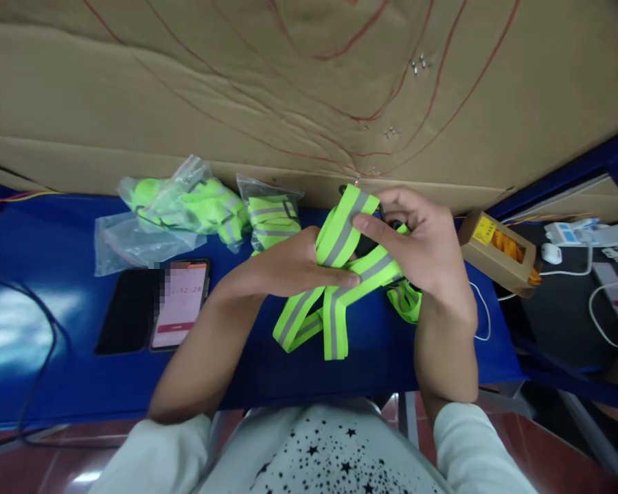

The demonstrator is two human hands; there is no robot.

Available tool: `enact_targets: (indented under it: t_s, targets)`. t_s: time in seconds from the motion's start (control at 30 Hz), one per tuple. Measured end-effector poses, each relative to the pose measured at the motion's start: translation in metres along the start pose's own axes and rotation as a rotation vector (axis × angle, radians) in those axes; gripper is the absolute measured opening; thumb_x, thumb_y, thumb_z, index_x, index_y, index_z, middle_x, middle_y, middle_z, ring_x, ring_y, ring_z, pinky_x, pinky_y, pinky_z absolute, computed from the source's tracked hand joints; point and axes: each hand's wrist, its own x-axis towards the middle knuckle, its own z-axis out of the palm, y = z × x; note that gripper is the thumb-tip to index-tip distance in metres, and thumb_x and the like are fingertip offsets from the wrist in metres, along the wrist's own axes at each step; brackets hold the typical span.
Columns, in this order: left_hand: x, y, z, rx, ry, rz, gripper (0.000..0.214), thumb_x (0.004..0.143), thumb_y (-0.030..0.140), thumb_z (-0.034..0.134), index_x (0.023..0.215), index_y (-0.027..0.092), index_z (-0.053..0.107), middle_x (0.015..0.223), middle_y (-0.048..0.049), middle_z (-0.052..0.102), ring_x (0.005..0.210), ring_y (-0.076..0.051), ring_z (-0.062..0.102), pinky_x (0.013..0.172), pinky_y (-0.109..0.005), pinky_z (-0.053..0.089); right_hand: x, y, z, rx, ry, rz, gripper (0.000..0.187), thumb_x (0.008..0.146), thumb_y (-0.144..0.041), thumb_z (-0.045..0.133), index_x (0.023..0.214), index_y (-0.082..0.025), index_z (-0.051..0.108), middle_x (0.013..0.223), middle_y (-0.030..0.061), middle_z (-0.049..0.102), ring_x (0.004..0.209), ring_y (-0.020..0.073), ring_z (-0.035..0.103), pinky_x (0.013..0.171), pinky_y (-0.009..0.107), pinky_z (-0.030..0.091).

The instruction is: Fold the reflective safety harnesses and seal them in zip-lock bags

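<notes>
Both hands hold a neon-yellow reflective strap harness (pixel 336 322) with a grey stripe, raised over the blue table. My left hand (pixel 301 264) is closed around a fold of the strap, its thumb lying along the crossing bands. With thumb and fingers, my right hand (pixel 417 237) pinches the upper loop and bunched straps. Dark buckle parts show partly between the hands. Loose strap ends hang below. Just left of my left hand lies a clear bag (pixel 272 213) with a folded neon strap inside.
More neon straps in clear plastic (pixel 185 199) lie at the back left. A lit phone (pixel 181 302) rests on the blue table (pixel 82 247). At right are an open-window cardboard box (pixel 499 250), a power strip (pixel 571 233) and white cables. Cardboard with red wires rises behind.
</notes>
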Motion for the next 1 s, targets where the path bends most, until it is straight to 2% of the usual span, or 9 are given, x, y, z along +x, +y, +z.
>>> enact_targets:
  t_s: [0.1, 0.27, 0.43, 0.57, 0.67, 0.73, 0.8, 0.87, 1.0]
  targets:
    - [-0.002, 0.002, 0.003, -0.002, -0.044, 0.012, 0.035, 0.08, 0.043, 0.079, 0.098, 0.016, 0.067, 0.087, -0.0007, 0.068, 0.081, -0.018, 0.063, 0.071, -0.027, 0.051, 0.005, 0.011, -0.005, 0.041, -0.153, 0.042, 0.033, 0.089, -0.044, 0.075, 0.117, -0.027, 0.067, 0.083, -0.0026, 0.068, 0.069, 0.0145, 0.063, 0.062, 0.027, 0.052]
    - [0.007, -0.01, 0.005, -0.002, 0.027, 0.008, 0.032, 0.083, 0.041, 0.076, 0.101, 0.015, 0.068, 0.093, -0.0019, 0.07, 0.089, -0.02, 0.064, 0.079, -0.03, 0.051, 0.001, 0.013, -0.005, -0.298, -0.133, -0.123, 0.037, 0.101, -0.042, 0.059, 0.132, -0.025, 0.067, 0.126, 0.0095, 0.069, 0.115, 0.0267, 0.067, 0.099, 0.042, 0.053]
    - [0.009, -0.022, 0.004, -0.119, 0.033, 0.064, 0.023, 0.081, 0.035, 0.076, 0.083, 0.014, 0.067, 0.077, 0.0008, 0.064, 0.076, -0.016, 0.06, 0.072, -0.028, 0.048, -0.003, 0.008, 0.003, -0.452, -0.433, -0.132, 0.064, 0.099, -0.056, 0.058, 0.149, -0.016, 0.055, 0.149, 0.0161, 0.059, 0.136, 0.0341, 0.058, 0.111, 0.047, 0.048]
    - [0.008, -0.024, 0.008, -0.438, 0.0, -0.036, 0.029, 0.074, 0.03, 0.086, 0.092, 0.015, 0.069, 0.086, -0.0012, 0.07, 0.084, -0.018, 0.068, 0.079, -0.031, 0.054, 0.001, 0.005, 0.003, -0.365, -0.346, -0.117, 0.043, 0.095, -0.051, 0.066, 0.127, -0.022, 0.073, 0.116, 0.0075, 0.077, 0.109, 0.0285, 0.073, 0.095, 0.039, 0.054]
    - [0.009, -0.022, 0.013, -0.693, -0.143, -0.087, 0.036, 0.076, 0.03, 0.087, 0.105, 0.015, 0.072, 0.101, -0.0071, 0.077, 0.096, -0.025, 0.074, 0.088, -0.036, 0.059, 0.002, 0.003, -0.004, -0.27, -0.124, -0.039, 0.032, 0.094, -0.052, 0.067, 0.098, -0.022, 0.079, 0.078, 0.0004, 0.074, 0.075, 0.0197, 0.071, 0.069, 0.03, 0.053]
    - [0.011, -0.02, 0.015, -0.692, -0.278, -0.078, 0.032, 0.083, 0.028, 0.082, 0.111, 0.015, 0.073, 0.11, -0.0096, 0.078, 0.105, -0.026, 0.074, 0.094, -0.038, 0.06, 0.0, 0.003, -0.012, -0.175, 0.042, 0.036, 0.036, 0.093, -0.053, 0.068, 0.08, -0.02, 0.076, 0.065, -0.0014, 0.066, 0.06, 0.0147, 0.062, 0.057, 0.026, 0.046]
    - [0.011, -0.019, 0.015, -0.587, -0.368, -0.048, 0.025, 0.091, 0.029, 0.074, 0.112, 0.016, 0.074, 0.11, -0.0092, 0.079, 0.107, -0.025, 0.075, 0.096, -0.037, 0.06, -0.001, 0.003, -0.019, -0.013, 0.109, 0.106, 0.039, 0.094, -0.053, 0.068, 0.073, -0.019, 0.074, 0.063, -0.0013, 0.064, 0.055, 0.0127, 0.058, 0.052, 0.026, 0.042]
    - [0.011, -0.017, 0.014, -0.472, -0.409, -0.005, 0.023, 0.097, 0.034, 0.067, 0.109, 0.015, 0.076, 0.107, -0.0093, 0.08, 0.106, -0.024, 0.075, 0.094, -0.034, 0.06, -0.001, 0.004, -0.024, 0.154, 0.054, 0.182, 0.035, 0.094, -0.051, 0.068, 0.079, -0.021, 0.075, 0.067, -0.0007, 0.067, 0.054, 0.0127, 0.059, 0.051, 0.026, 0.044]
    - [0.007, -0.017, 0.011, -0.366, -0.397, 0.096, 0.027, 0.101, 0.036, 0.062, 0.106, 0.013, 0.077, 0.106, -0.0104, 0.08, 0.1, -0.023, 0.077, 0.091, -0.032, 0.061, 0.001, 0.008, -0.023, 0.281, -0.184, 0.286, 0.026, 0.093, -0.048, 0.071, 0.111, -0.029, 0.072, 0.076, -0.0034, 0.069, 0.054, 0.0113, 0.057, 0.047, 0.024, 0.043]
